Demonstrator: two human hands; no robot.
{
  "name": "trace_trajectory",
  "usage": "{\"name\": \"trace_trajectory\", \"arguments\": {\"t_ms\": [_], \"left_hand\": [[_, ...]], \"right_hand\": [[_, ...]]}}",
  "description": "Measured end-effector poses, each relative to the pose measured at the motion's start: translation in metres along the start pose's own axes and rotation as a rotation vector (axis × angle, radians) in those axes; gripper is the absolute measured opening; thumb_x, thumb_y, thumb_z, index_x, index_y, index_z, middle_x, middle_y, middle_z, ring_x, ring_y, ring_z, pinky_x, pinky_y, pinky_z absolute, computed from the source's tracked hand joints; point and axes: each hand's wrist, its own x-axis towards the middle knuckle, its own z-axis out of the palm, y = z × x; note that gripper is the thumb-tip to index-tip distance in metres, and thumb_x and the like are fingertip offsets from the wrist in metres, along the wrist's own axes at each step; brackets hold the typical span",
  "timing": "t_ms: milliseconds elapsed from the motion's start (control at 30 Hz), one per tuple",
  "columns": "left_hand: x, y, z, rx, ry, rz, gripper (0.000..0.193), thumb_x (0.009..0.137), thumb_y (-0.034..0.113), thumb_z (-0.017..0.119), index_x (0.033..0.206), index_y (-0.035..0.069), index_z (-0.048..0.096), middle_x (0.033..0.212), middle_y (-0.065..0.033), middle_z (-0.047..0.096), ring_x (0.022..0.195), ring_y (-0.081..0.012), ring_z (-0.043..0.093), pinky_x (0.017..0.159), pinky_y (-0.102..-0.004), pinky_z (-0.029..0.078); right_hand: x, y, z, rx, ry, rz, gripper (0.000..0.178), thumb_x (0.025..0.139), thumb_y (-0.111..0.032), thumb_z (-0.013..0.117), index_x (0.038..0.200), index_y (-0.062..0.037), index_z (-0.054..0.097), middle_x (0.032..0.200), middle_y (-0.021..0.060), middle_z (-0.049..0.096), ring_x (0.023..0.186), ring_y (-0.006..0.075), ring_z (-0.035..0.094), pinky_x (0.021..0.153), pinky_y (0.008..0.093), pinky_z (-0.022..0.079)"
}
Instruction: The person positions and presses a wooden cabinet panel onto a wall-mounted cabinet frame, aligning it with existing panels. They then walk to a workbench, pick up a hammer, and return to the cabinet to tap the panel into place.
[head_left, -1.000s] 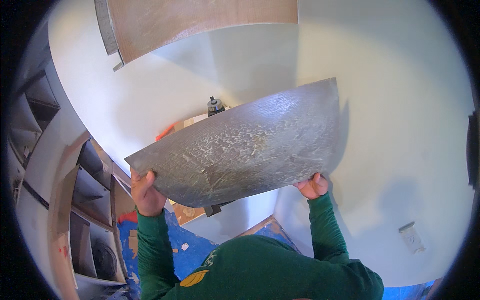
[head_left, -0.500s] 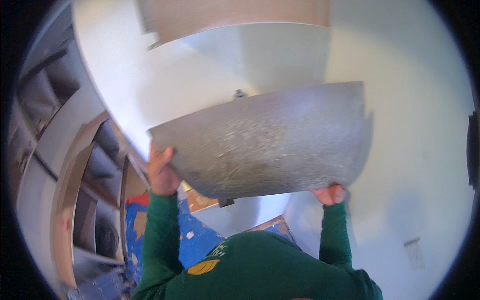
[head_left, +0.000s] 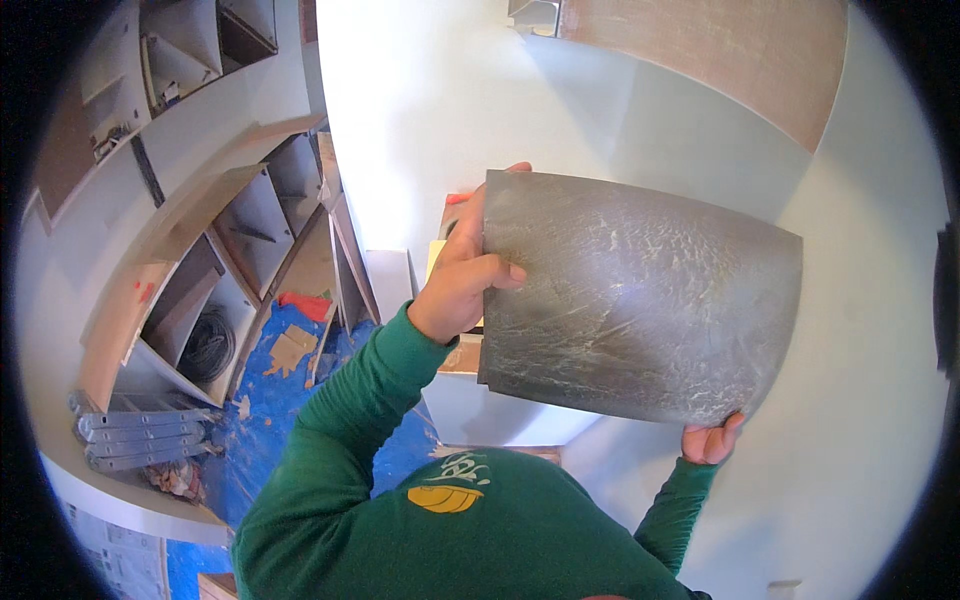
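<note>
Gripping a wide, gently curved, grey-brown sheet panel (head_left: 640, 300) with pale, ridged streaks across its face, the person has both hands occupied. The left hand (head_left: 460, 285) is wrapped round the panel's nine o'clock edge, thumb on the streaked face and fingers mostly behind. The right hand (head_left: 710, 440) clasps the lower edge near five o'clock; its hidden fingers leave the exact hold uncertain. The panel is lifted before the chest, face toward the camera; whether it touches the smooth white wall (head_left: 430, 120) beyond cannot be told.

The step in hand looks like supporting and turning the panel. Any next move would seem to call for both hands working together, with little finger contact on the streaks, which may be tacky adhesive.

Around seven-thirty from the panel, the dark green long-sleeved shirt (head_left: 520, 550) carries white lettering above a yellow emblem. Near eight o'clock, at the rim, a grey-and-white printed sheet (head_left: 120, 545) is too small to read. The panel shows no label. A pinkish-tan, curved-edged board (head_left: 710, 60) sits between twelve and one o'clock; a black coiled cable (head_left: 208, 343) lies at nine.
</note>
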Motion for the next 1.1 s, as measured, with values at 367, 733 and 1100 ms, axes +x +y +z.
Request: {"name": "trace_trajectory", "arguments": {"t_ms": [367, 733, 1100], "left_hand": [[0.004, 0.0, 0.001, -0.4, -0.032, -0.082, 0.088, 0.099, 0.067, 0.019, 0.154, -0.001, 0.013, 0.151, -0.0165, 0.034, 0.139, -0.0273, 0.035, 0.115, -0.0413, 0.028], [0.004, -0.005, 0.0, -0.367, -0.013, -0.076, 0.086, 0.098, 0.068, 0.019, 0.154, 0.003, 0.017, 0.151, -0.0162, 0.036, 0.138, -0.0301, 0.038, 0.114, -0.0456, 0.03], [-0.01, -0.095, -0.063, 0.486, 0.465, 0.088, 0.065, 0.096, 0.027, 0.056, 0.149, 0.003, 0.028, 0.148, -0.0158, 0.037, 0.134, -0.0275, 0.038, 0.113, -0.0409, 0.031]], "right_hand": [[-0.01, -0.001, -0.013, -0.07, 0.175, -0.005, 0.072, 0.091, -0.04, 0.066, 0.149, -0.012, 0.035, 0.152, 0.0098, 0.039, 0.138, 0.0336, 0.038, 0.113, 0.0554, 0.031], [-0.01, -0.003, -0.009, -0.099, 0.178, 0.0, 0.069, 0.092, -0.04, 0.066, 0.147, -0.0108, 0.038, 0.15, 0.0098, 0.042, 0.135, 0.0325, 0.041, 0.112, 0.0544, 0.033], [0.004, -0.007, -0.002, -0.142, 0.129, -0.231, 0.069, 0.089, -0.035, 0.069, 0.143, -0.0027, 0.041, 0.143, 0.0177, 0.048, 0.128, 0.0372, 0.049, 0.107, 0.0565, 0.041]]}}
